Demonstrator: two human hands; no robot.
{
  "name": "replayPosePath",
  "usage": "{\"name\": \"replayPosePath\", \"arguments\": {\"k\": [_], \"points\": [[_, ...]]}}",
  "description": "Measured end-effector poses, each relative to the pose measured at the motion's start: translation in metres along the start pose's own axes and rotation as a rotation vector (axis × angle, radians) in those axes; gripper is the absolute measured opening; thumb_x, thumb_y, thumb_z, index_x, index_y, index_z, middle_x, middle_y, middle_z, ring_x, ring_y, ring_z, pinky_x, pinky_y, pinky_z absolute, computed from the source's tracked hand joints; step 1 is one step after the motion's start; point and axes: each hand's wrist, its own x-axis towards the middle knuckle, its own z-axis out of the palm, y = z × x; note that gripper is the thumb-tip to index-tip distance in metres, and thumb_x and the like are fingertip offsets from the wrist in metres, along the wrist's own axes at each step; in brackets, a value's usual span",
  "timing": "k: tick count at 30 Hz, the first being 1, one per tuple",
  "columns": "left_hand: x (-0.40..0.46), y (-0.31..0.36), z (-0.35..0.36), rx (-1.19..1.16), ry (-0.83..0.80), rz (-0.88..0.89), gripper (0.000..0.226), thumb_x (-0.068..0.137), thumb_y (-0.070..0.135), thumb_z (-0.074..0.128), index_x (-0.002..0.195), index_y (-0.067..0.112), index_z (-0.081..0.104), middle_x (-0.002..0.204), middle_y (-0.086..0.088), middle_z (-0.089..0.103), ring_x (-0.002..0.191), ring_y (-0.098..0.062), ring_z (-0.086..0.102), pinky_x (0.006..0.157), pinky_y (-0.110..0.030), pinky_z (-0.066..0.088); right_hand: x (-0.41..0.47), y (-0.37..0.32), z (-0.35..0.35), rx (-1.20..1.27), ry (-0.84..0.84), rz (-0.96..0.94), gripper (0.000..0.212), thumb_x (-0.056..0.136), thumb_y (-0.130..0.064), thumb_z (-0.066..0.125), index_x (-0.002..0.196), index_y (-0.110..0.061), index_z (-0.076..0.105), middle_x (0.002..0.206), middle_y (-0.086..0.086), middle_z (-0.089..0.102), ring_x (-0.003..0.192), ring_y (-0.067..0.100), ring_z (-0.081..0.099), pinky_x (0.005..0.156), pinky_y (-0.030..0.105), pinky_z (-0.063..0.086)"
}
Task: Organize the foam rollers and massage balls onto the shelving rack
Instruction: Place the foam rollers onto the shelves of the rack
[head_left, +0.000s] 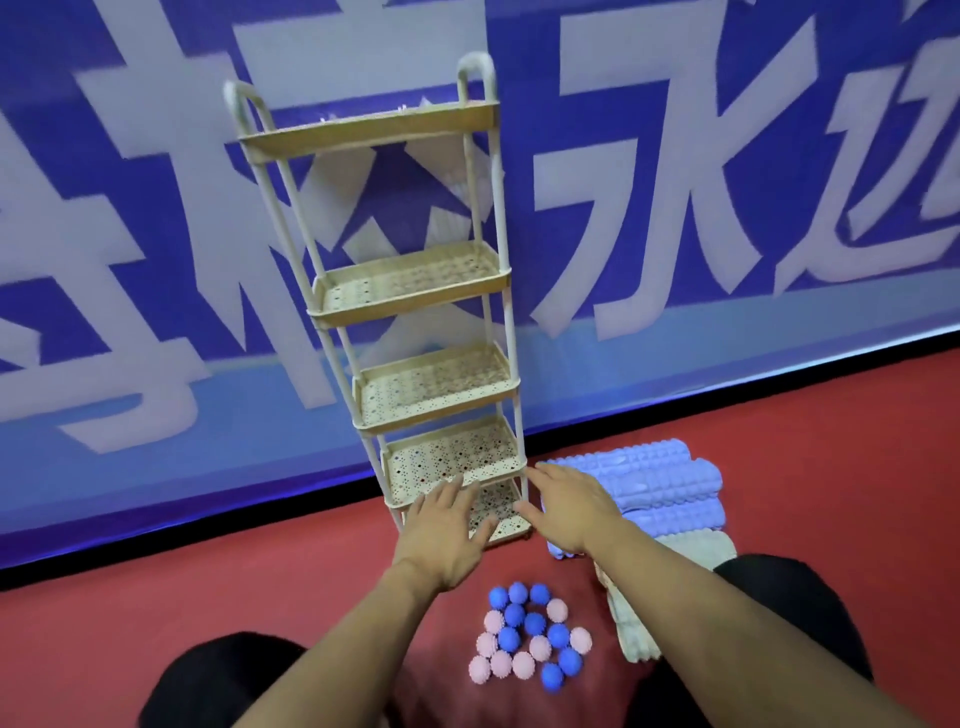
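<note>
Both hands, left hand (447, 530) and right hand (569, 512), reach empty and flat-fingered toward the shelving rack (410, 291) at twelve o'clock, probably to steady it.

the left hand (447, 535) covers the front left part of the bottom tray (498, 512) of the rack (415, 291), so it cannot be told whether the fingers touch it. the right hand (569, 512) hides the near ends of the blue rollers (660, 488), and contact there is unclear too. the right forearm crosses the pale rollers (631, 623), leaving only their ends visible; their number cannot be counted. the top shelf is seen edge-on, its floor out of sight. the wall banner (156, 260) is blurred and its big characters are cut off by the frame edges. both elbows run off the bottom edge
</note>
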Motion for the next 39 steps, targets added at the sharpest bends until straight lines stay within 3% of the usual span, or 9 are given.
{"name": "replayPosePath", "arguments": {"k": [8,21,31,36,39], "points": [[0.011,0.01,-0.048,-0.016,0.092,0.02,0.066,0.099,0.063,0.024,0.155,0.028,0.025,0.164,0.001,0.022,0.151,-0.021,0.018,0.123,-0.042,0.014,-0.006,-0.011,-0.057,-0.04,0.059,0.019,0.064,0.1,-0.059,0.039,0.155,-0.028,0.029,0.156,-0.001,0.037,0.142,0.026,0.036,0.116,0.042,0.028],[0.074,0.027,-0.037,-0.041,0.045,0.107,0.066,0.099,0.063,0.027,0.156,0.029,0.025,0.163,-0.001,0.024,0.149,-0.023,0.023,0.121,-0.041,0.018,0.02,0.042,-0.057,-0.051,-0.013,0.108,0.067,0.1,-0.059,0.038,0.157,-0.027,0.025,0.161,-0.003,0.03,0.143,0.025,0.035,0.114,0.04,0.032],[0.19,0.054,0.07,-0.028,-0.189,0.13,0.072,0.097,0.061,0.033,0.157,0.024,0.02,0.164,-0.004,0.021,0.148,-0.025,0.024,0.12,-0.043,0.023,0.081,0.163,0.008,-0.001,-0.112,0.195,0.066,0.101,-0.06,0.036,0.158,-0.03,0.023,0.164,-0.004,0.023,0.148,0.021,0.028,0.116,0.039,0.025],[0.265,0.057,0.158,0.029,-0.284,0.156,0.073,0.096,0.061,0.034,0.157,0.022,0.019,0.162,-0.003,0.022,0.147,-0.026,0.024,0.118,-0.045,0.028,0.117,0.229,0.073,0.064,-0.146,0.286,0.076,0.095,-0.071,0.025,0.159,-0.031,0.018,0.165,-0.003,0.019,0.15,0.02,0.022,0.121,0.04,0.02],[0.307,0.054,0.218,0.037,-0.347,0.131,0.075,0.095,0.061,0.037,0.156,0.021,0.02,0.16,-0.004,0.026,0.145,-0.028,0.029,0.115,-0.045,0.033,0.136,0.262,0.121,0.092,-0.188,0.329,0.069,0.1,-0.062,0.033,0.159,-0.031,0.015,0.166,-0.005,0.015,0.152,0.02,0.018,0.123,0.041,0.017]]}}
